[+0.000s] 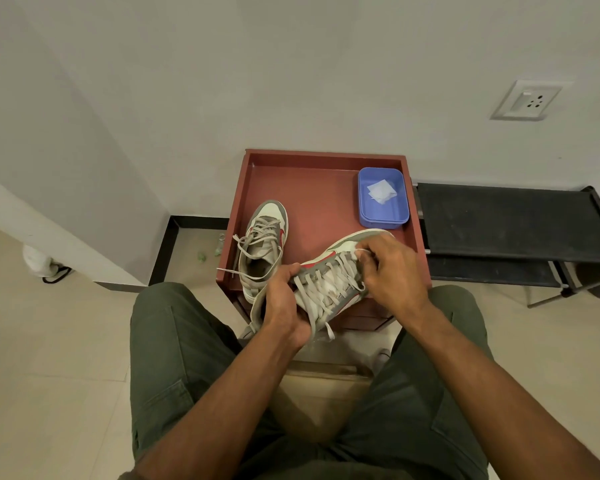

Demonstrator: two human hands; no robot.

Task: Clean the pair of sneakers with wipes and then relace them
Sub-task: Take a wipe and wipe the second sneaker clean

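**Both hands on one sneaker over the red tray**

While the left hand (284,303) wraps its fingers and thumb round the heel end of the raised sneaker (326,282), the right hand (392,271) curls over the toe end and pinches a loop of lace (362,251) between thumb and fingertips near the lowest eyelets. This shoe is grey and white with a red mark on its side, tilted so its laced front faces the camera, toe pointing up and to the right, heel down toward the person's lap. Its pale laces (321,289) are threaded in loose crossings up the front, and two loose ends hang below the left hand.

Just to the left, the second sneaker (265,247) of the same colours stands upright on the red tray (312,188), toe pointing away toward the wall, heel at the tray's near edge and partly hidden behind the held shoe. Its laces lie slack, with one end trailing over the tray's left rim.

At the tray's far right corner sits a blue plastic tub (383,216) with white wipes (381,191) lying in it. The tray rests on a low stand between the person's knees, which are in olive trousers (174,358). A black bench (506,220) stands to the right against the pale wall, below a wall socket (529,100).
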